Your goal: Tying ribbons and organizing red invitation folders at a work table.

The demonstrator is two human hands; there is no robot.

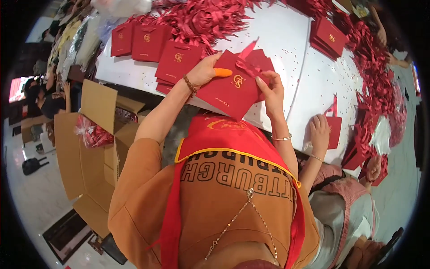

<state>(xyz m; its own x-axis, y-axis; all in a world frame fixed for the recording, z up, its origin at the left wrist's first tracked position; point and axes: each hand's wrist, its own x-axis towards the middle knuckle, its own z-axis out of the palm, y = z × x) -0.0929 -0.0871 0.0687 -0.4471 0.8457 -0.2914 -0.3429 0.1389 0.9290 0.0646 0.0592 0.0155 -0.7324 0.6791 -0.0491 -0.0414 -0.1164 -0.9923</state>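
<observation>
A dark red paper gift bag [230, 94] with a gold emblem is tilted in front of me at the table's near edge. My left hand [204, 71] grips its upper left edge; an orange finger cot [222, 72] covers the thumb and lies on the bag's face. At the opposite edge, my right hand [272, 89] pinches the bag between thumb and fingers, close to a loose red ribbon [245, 65] at its top. What lies behind the bag under my right fingers is partly hidden. More red bags [179, 60] are stacked just left of my left hand.
Heaped red ribbons [201, 20] cover the far side of the white table [286, 40]. Further bag stacks lie at the left [150, 42] and far right [329, 38]. A co-worker's hand [319, 132] touches a red bag at my right. An open cardboard box [67, 152] stands at left.
</observation>
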